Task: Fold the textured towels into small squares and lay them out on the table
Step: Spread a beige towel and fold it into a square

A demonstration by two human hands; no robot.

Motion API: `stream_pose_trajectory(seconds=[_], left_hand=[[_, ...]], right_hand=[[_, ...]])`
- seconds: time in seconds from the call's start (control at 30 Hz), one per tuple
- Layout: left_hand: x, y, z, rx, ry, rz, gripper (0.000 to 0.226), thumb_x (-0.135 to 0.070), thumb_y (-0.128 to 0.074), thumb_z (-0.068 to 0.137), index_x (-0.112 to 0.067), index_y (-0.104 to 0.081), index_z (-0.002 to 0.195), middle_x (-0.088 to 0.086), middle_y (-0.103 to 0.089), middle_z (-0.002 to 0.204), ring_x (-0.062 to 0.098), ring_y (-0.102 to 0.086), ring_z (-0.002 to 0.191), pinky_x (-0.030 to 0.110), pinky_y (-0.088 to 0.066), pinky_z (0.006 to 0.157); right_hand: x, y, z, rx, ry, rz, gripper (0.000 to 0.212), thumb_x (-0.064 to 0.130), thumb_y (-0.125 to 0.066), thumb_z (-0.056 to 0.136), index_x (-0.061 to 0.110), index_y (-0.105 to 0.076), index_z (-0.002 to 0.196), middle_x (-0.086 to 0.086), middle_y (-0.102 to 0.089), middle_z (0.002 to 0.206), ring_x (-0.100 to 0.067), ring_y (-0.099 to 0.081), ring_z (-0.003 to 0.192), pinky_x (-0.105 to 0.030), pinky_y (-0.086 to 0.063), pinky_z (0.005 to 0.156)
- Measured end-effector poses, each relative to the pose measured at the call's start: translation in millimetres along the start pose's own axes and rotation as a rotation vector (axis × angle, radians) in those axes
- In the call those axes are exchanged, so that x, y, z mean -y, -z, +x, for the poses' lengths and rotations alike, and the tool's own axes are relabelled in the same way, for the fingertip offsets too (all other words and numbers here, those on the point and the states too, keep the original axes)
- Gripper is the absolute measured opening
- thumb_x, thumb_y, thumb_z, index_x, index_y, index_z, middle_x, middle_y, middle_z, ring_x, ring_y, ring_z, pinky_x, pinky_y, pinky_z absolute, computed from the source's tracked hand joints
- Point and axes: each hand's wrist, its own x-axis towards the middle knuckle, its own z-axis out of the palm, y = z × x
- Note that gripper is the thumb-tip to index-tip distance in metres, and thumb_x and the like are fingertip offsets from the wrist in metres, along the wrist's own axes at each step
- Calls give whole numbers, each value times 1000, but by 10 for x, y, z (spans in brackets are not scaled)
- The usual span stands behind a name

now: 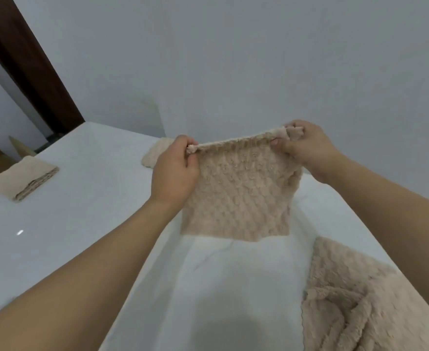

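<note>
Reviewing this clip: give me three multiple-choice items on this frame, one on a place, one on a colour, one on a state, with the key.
1. Where does the folded towel lie?
A. Far left of the table
B. Under the right hand
C. On the floor

2. What colour is the held towel?
A. Blue
B. Beige
C. Green

3. How is the held towel kept?
A. Flat on the table
B. Hanging from both hands
C. Crumpled in one fist

Key: A, it rests near the white table's left edge; B, beige like the others; B, left hand and right hand pinch its top corners.

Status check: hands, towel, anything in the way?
Left hand and right hand pinch held towel by top corners, hanging above table. Loose towel lies near right. Nothing blocking.
</note>
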Motion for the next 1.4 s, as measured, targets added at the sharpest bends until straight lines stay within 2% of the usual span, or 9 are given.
stream_pose_trajectory(seconds=[0.2,0.37,0.53,0.6,0.7,0.9,1.1,1.3,1.4], left_hand=[[-78,335,91,-54,-289,187,14,-14,-53,94,-18,-63,102,-6,-65,90,15,-56,79,33,-46,67],[366,226,-328,349,-436,417,14,-23,-49,83,-17,-62,88,-4,-60,78,19,-52,71,38,-48,59],[632,-6,-772,1182,13,550,11,-22,-52,85,-17,-57,75,-5,-58,77,18,-53,71,33,-45,62],[644,-59,-857,1327,186,506,29,-22,-61,82,-19,-39,63,-4,-41,64,17,-38,59,30,-31,54],[637,-50,-821,1394,393,369,42,-25,-72,79,-22,-36,58,-4,-39,63,17,-39,62,28,-36,61],[687,-9,-613,1108,384,389,33,-27,-77,77,-20,-47,68,-7,-49,65,14,-46,61,26,-35,57],[943,-88,-336,725,394,241,19,-25,-58,91,-7,-63,88,2,-62,84,18,-56,73,31,-44,66],[1321,-512,-238,505,216,552,21,-30,-47,94,-20,-63,103,3,-58,107,27,-47,105,38,-44,82],[1486,-688,-483,327,137,552,24,-29,-44,97,-20,-59,113,3,-52,118,27,-42,110,36,-33,89]], right_hand=[[207,203,-32,-3,206,-85,20,-1,-59,89,16,-69,88,2,-64,82,3,-57,69,-11,-44,65],[-305,116,-327,87,110,-340,28,-6,-55,88,14,-74,92,-3,-70,90,-4,-62,76,-2,-40,65],[-898,-48,-670,677,-125,-874,27,7,-61,86,31,-74,84,16,-64,86,-6,-58,83,-17,-42,73],[-992,-102,-749,838,-286,-1008,28,11,-65,83,31,-59,63,15,-56,69,-8,-51,66,-22,-41,64],[-1006,-95,-754,906,-483,-1009,17,11,-67,84,22,-61,73,4,-60,77,-14,-59,70,-26,-55,67],[-848,-80,-569,544,-323,-667,15,20,-65,87,13,-64,73,-1,-62,75,-16,-56,68,-27,-49,65],[-989,-368,-283,197,-390,-361,33,7,-61,83,13,-38,61,-4,-34,63,-18,-32,56,-27,-28,52],[-1435,-775,-72,-48,-363,-699,21,27,-42,96,10,-53,91,-12,-53,97,-32,-55,90,-37,-45,76],[-1714,-941,-215,-252,-125,-922,31,30,-38,100,6,-55,111,-15,-51,112,-34,-49,100,-41,-38,82]])
